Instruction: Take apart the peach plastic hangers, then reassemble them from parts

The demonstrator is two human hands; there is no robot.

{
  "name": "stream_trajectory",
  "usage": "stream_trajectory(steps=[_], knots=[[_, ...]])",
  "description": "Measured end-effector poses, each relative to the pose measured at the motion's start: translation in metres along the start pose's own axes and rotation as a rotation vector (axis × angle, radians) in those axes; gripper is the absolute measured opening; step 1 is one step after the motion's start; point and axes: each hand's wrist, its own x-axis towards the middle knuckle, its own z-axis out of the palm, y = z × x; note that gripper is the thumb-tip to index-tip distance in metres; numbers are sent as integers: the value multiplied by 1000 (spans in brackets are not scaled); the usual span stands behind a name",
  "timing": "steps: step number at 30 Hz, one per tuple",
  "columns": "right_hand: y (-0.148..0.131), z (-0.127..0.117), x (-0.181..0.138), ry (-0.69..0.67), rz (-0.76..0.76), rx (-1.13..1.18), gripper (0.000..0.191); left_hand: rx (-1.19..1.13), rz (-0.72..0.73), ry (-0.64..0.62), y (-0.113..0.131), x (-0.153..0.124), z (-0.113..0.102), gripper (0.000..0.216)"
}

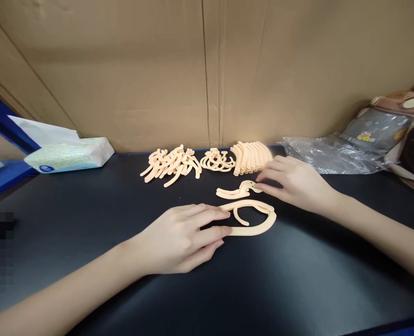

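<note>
Two hands share the work: a light, level press from the left hand [184, 237] should keep the jointed cream loop [252, 231] from sliding, and the right hand [291, 181] would best turn the smaller hinged piece [244, 188] gently, sparing its joints. The left fingers are slightly spread, tips on the loop's near end; any thumb grip is hidden. The right fingers are narrow, touching the hinged piece's rounded end; whether they pinch it, I cannot tell. Beyond the right fingertips sit stacked curved arms [249, 158], then small hooks [216, 162] and a loose heap [171, 165] farther left, all on the black tabletop [70, 219]; a clear plastic bag [319, 153] lies behind the right fingers
</note>
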Motion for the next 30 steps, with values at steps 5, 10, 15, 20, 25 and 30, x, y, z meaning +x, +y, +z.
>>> stream_trajectory(steps=[5,10,15,20,25,30], knots=[[-1,-4,-1,-30,-36,-46,27,5,23,46,0,-2,2,27],[-6,-4,-1,-81,-25,-33,24,-42,8,23,-1,-2,4,29],[-4,-4,-1,-117,-13,-21,24,-90,-6,-7,0,-1,3,30],[-1,-4,-1,-154,-3,-3,22,-98,-9,-11,0,-1,3,31],[0,-4,-2,-162,-7,8,20,-99,-11,-20,1,-1,3,30],[0,-4,-2,-159,-16,30,19,-119,-30,-25,1,0,3,30]])
